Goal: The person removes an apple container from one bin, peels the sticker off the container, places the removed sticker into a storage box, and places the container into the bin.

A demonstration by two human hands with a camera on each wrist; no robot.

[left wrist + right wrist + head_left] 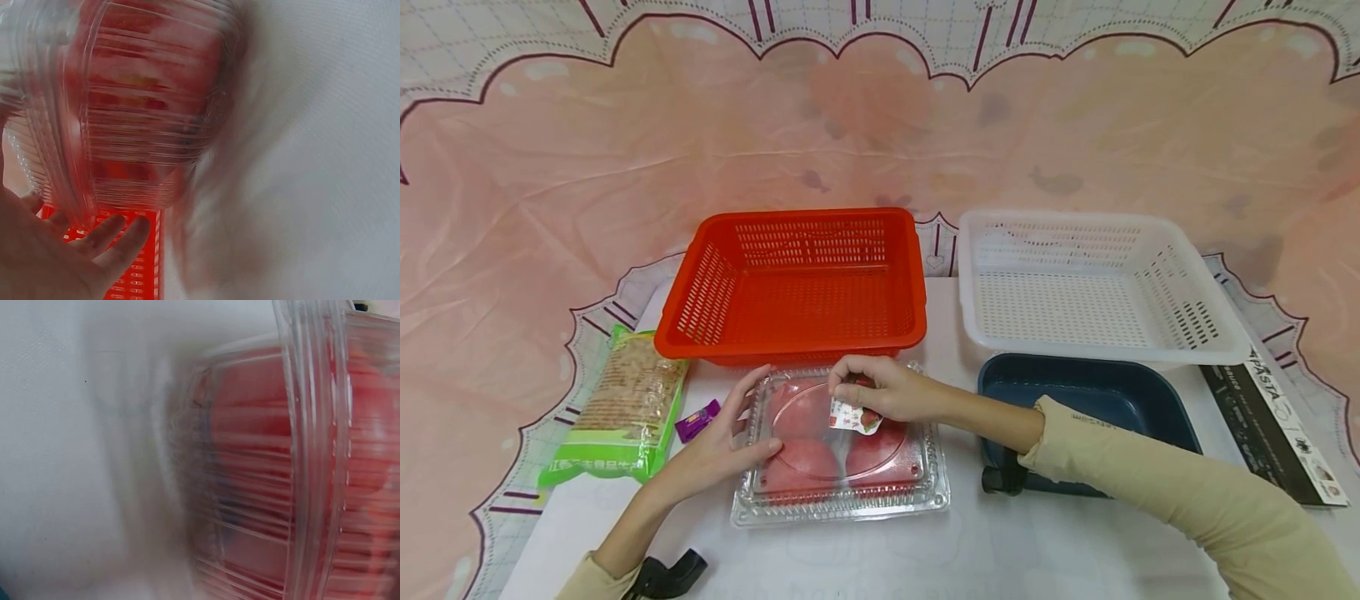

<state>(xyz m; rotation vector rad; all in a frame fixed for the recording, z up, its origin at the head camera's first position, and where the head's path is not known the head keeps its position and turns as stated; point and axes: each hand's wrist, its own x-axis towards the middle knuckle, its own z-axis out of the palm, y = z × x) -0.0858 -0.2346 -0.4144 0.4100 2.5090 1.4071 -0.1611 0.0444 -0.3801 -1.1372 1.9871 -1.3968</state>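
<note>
A clear plastic clamshell container (842, 492) with large, round red items inside lies closed on the white tabletop, in front of the red basket. My left hand (718, 450) rests along its left side, thumb on the lid and fingers extended by the rim. In the left wrist view the fingers (128, 247) are spread beside the ribbed wall. Above the lid, my right hand (887, 387) pinches a small white and red printed label (855, 417); whether it is stuck to the lid I cannot tell. The right wrist view shows the container's side (250, 456), not the hand.
A red basket (805, 350) and a white basket (1097, 346) stand at the back. Under my right forearm is a dark blue pan (1090, 392). A black and white box (1277, 442) lies right; a green bag (617, 400) and purple packet (697, 421) lie left.
</note>
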